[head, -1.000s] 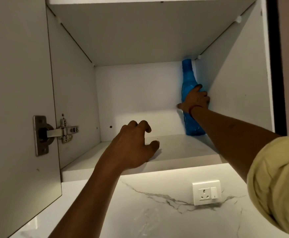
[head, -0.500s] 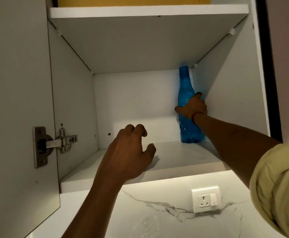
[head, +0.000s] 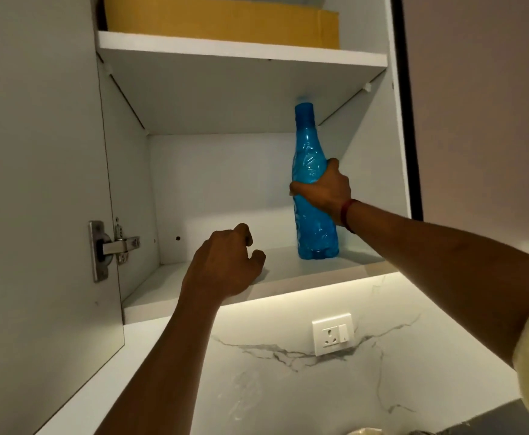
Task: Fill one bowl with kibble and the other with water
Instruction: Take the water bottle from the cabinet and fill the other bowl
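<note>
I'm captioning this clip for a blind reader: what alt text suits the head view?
The right hand grips a blue plastic bottle, held upright in the lower compartment of an open wall cabinet. The left hand, fingers curled and empty, is at the shelf edge; a cardboard box sits on the upper shelf.

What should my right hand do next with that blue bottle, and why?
Probably lift the blue bottle and draw it out: the right hand grips its middle, it stands upright on the lower shelf, and the left hand rests off to the side.
</note>
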